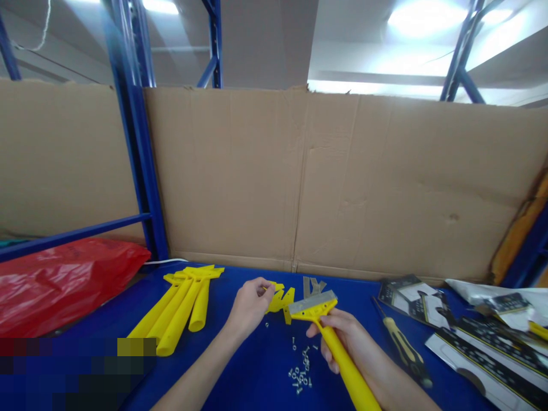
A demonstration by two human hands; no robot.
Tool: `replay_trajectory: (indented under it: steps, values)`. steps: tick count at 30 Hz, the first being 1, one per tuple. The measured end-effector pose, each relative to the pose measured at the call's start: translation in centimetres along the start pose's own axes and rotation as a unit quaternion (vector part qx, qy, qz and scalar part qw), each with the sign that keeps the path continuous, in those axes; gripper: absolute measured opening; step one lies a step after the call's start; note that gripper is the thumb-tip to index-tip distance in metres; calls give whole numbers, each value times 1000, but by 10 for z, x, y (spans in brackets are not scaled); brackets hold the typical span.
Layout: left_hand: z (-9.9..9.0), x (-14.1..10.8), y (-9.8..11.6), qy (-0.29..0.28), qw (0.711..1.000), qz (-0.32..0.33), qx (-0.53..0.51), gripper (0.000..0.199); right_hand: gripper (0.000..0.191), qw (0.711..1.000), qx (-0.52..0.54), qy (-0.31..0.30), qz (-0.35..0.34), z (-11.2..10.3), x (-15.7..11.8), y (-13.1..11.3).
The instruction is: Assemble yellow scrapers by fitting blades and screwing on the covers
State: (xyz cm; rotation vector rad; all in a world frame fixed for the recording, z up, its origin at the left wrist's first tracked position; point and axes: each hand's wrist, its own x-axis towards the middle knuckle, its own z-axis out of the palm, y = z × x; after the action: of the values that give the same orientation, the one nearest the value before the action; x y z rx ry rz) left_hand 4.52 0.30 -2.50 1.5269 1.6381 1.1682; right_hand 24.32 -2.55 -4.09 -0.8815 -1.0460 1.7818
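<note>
One yellow scraper (pixel 341 354) is sitting just right of the screw pile (pixel 301 378), gripped by your right hand (pixel 351 326). Tilting it could be shedding its blade (pixel 314 301), if that is lying unfastened. Its long axis is running diagonally, blade pointing away and leftward. Beyond the screw pile, your left hand (pixel 252 305) is hovering by yellow plates (pixel 290 295); whether pinching one, I cannot tell.

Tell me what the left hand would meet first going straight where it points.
The left hand would probably meet the small yellow pieces right in front of it; whether it touches one is unclear.
</note>
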Motion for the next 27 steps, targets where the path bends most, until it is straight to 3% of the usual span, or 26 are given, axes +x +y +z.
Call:
replay_trajectory:
  steps: [3, 6, 10, 13, 18, 22, 27]
  values:
    - [-8, 4, -7, 17, 988, 34, 150, 16, 19, 1000, -2, 12, 2, -2, -2, -3]
    - [-14, 3, -9, 8, 951, 67, 301, 16, 18, 1000, -1, 19, 6, -4, -2, -5]
    - [-14, -1, -10, -42, 922, 148, 355, 22, 19, 1000, -2, 22, 9, -4, -2, -5]
    - [-12, -1, -11, -69, 926, 159, 337, 24, 21, 1000, 0, 24, 9, -2, -3, -5]
    - [-11, 5, -12, -66, 955, 126, 261, 21, 20, 1000, 2, 29, 9, 1, -5, -8]
    - [-11, 7, -9, -17, 989, 90, 117, 17, 23, 1000, 2, 20, 7, 1, -5, -8]
    - [-7, -2, 8, 12, 995, 46, -86, 21, 22, 1000, 0, 19, 1, 0, -2, -3]
